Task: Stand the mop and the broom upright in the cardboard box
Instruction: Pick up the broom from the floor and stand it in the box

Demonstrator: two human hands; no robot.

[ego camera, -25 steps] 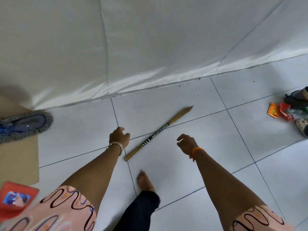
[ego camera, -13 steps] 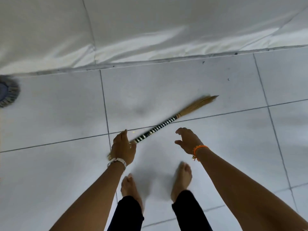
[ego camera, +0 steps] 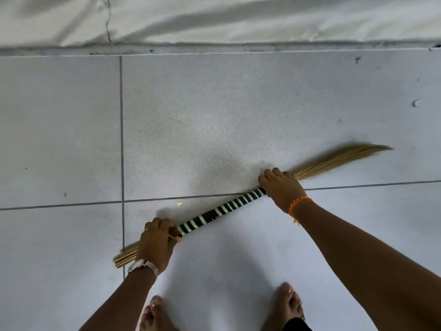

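Left hand point(ego camera: 156, 244) now clenched on broom point(ego camera: 222, 210) near butt end; right hand point(ego camera: 281, 187) clamped where banding meets bristles (both were empty half a second ago). Broom flat on tiled floor point(ego camera: 71, 139). Ready to lift; box out of view.

Broom point(ego camera: 222, 211) lying flat on the floor point(ego camera: 238, 115), slanting from near left to far right. Left hand point(ego camera: 156, 242) on its near end, right hand point(ego camera: 281, 189) on its far part. Feet point(ego camera: 290, 302) before the broom, sheet point(ego camera: 238, 17) beyond it.
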